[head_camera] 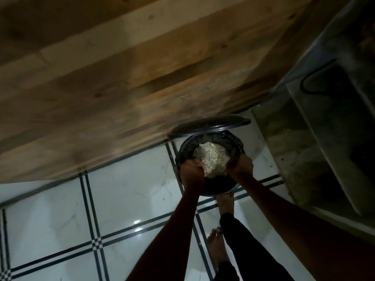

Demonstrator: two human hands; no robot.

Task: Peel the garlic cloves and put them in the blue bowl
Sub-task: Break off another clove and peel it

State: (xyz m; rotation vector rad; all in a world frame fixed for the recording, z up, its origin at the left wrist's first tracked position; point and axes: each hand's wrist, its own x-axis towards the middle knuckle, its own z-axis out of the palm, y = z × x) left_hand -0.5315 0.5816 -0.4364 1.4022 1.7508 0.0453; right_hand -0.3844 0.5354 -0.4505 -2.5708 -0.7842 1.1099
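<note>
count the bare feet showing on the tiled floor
2. One foot is at the base of the dark bin, below the right hand. The other foot is nearer the camera, toes on a dark tile line. None seem hidden.

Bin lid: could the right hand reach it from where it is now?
Probably yes. The lid stands raised at the bin's far rim, with only the pale peel heap between it and the right hand. But both hands look busy cupping that heap.
</note>
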